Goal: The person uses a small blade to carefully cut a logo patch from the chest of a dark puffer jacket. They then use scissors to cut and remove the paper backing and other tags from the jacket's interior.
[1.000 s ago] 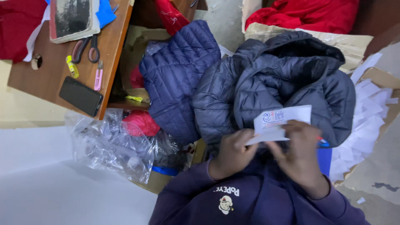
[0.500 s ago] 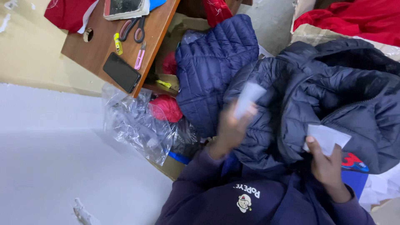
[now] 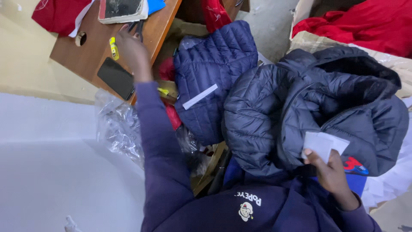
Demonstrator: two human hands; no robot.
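My left hand (image 3: 133, 51) is stretched out over the wooden table (image 3: 86, 60) at the upper left. Its fingertips are at the scissors (image 3: 138, 26), beside a yellow marker (image 3: 113, 48); I cannot tell whether it grips anything. My right hand (image 3: 329, 172) holds a folded white paper (image 3: 324, 145) against a dark grey puffer jacket (image 3: 274, 116) on my lap. A white paper strip (image 3: 200, 96) lies loose on a navy quilted jacket (image 3: 214, 60) to the left of the grey one.
On the table lie a black phone (image 3: 116, 78) and a tablet-like slab (image 3: 122, 9). Crumpled clear plastic (image 3: 118, 129) sits under the table's edge. Red garments (image 3: 352, 25) fill a cardboard box at the upper right, and white paper sheets (image 3: 395, 180) lie at the right.
My left hand let go of the white strip, which now lies on the navy jacket, and reached up left to the scissors. My right hand keeps the white paper.
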